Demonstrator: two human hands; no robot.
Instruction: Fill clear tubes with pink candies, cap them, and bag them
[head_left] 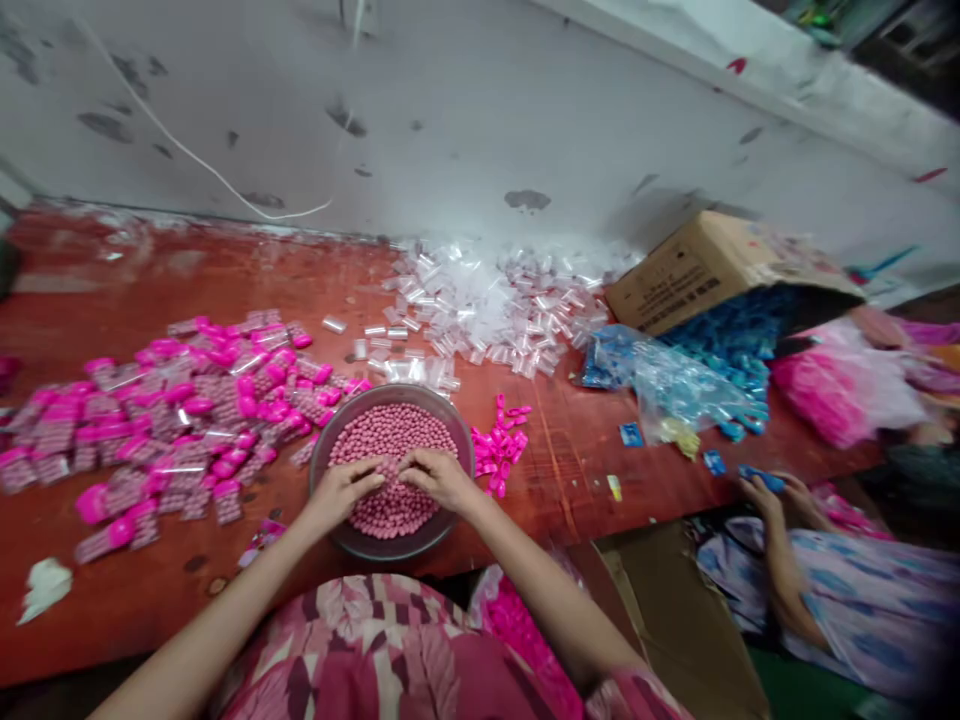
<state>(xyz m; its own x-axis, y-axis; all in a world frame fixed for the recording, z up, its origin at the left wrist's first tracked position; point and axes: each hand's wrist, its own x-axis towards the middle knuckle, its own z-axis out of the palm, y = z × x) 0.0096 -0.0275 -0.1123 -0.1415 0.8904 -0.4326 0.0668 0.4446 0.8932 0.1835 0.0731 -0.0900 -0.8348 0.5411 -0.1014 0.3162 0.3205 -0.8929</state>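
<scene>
From where I stand, the work on the red table (570, 470) looks well under way, yet a good deal seems left. To the left of the metal bowl (397, 549) lies a broad heap of bead-filled containers (232, 395), many of them wearing bright pink tops, and I'd take those as the done part. Behind the bowl and a little to its right spreads a big pile of clear containers (487, 310) that look unfilled, and just beside the bowl's right rim sits a small cluster of loose pink caps (504, 445). The bowl itself holds plenty of pink beads (394, 425), so the supply is far from used up.

The person's 2 hands meet over the middle of the bowl. The left hand (349, 488) has its fingers bent inward, with only a narrow gap at the tips; the right hand (439, 478) is curled towards it, fingertips low over the beads. Whether a clear container or just beads sits between them, I can't tell. Well to the right of the bowl, a co-worker's hands (765, 500) hold a small blue thing (766, 481)
</scene>
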